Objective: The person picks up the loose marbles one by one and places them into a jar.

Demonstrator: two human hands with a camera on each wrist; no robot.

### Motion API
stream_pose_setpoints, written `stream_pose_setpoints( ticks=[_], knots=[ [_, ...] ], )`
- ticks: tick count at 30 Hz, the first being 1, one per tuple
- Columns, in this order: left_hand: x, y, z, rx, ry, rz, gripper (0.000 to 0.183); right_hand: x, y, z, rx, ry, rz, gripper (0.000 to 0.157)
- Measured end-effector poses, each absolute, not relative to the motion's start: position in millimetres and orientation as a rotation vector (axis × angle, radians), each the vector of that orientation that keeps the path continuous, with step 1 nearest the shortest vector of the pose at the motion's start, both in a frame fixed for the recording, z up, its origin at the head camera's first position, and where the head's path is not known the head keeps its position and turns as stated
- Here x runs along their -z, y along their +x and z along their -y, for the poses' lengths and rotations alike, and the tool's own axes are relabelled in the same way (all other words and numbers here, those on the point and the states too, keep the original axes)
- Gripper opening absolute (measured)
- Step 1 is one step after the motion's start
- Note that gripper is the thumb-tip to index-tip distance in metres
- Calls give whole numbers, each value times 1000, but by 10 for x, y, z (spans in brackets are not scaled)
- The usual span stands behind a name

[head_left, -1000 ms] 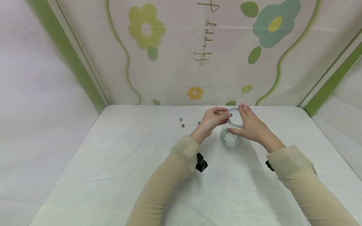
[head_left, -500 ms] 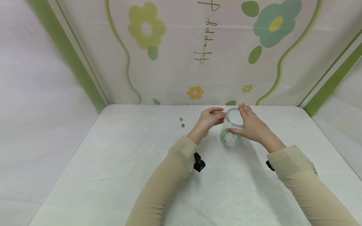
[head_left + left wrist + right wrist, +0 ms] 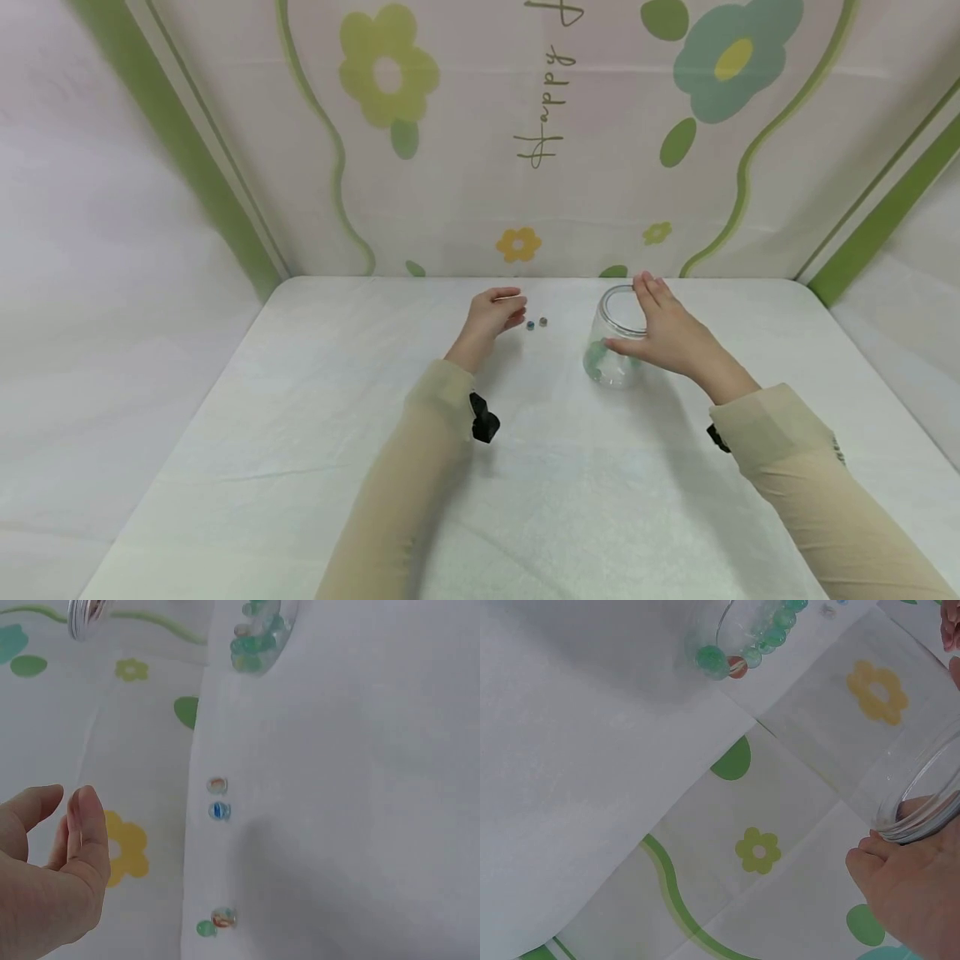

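My right hand (image 3: 675, 337) grips a clear glass jar (image 3: 615, 371) near its mouth, thumb in front and fingers at the far side. Green marbles (image 3: 251, 645) lie in the bottom of the jar, with an orange-streaked one (image 3: 737, 667) among them. To the left of the jar, my left hand (image 3: 491, 321) hovers over the table, its fingers loosely bent with a gap to the thumb and nothing between them. Just right of its fingertips are a blue-swirled marble (image 3: 219, 811) and an orange-tinted marble (image 3: 217, 785). A brown-streaked marble (image 3: 223, 917) and a green marble (image 3: 206, 928) lie farther left, hidden by my left hand in the head view.
A white cloth covers the table (image 3: 315, 433). Its back edge meets an upright flowered curtain (image 3: 450, 192), and white hangings (image 3: 112, 292) with green bands stand on both sides.
My left hand held a small marble at the jar's mouth, let it go, and has moved left, empty. Two marbles now show beside it. The right hand and jar have stayed put.
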State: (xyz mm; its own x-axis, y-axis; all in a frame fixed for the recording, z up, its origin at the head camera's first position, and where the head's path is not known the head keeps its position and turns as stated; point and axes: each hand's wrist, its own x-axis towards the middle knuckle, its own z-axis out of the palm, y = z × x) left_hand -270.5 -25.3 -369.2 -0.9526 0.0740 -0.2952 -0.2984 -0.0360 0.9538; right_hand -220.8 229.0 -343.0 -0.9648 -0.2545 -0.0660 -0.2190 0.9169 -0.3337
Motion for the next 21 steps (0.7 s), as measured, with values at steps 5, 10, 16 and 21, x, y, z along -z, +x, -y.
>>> stream_pose_setpoints(
  ticks=[5,10,16,21],
  knots=[
    [3761,-2748,455,-2078,-318,-2024,38,3421,-2205,-2291,491,-354,-2963,108],
    [3850,-2754,622,-2055,-367,-2071,40,3422,-2203,-2292,485,-351,-2966,108],
    [3954,-2742,724,-1991,-405,-2145,40,3421,-2206,-2289,489,-348,-2964,109],
    [4054,-2768,741,-1925,-458,-2207,36,3435,-2216,-2297,494,-352,-2964,109]
  ],
)
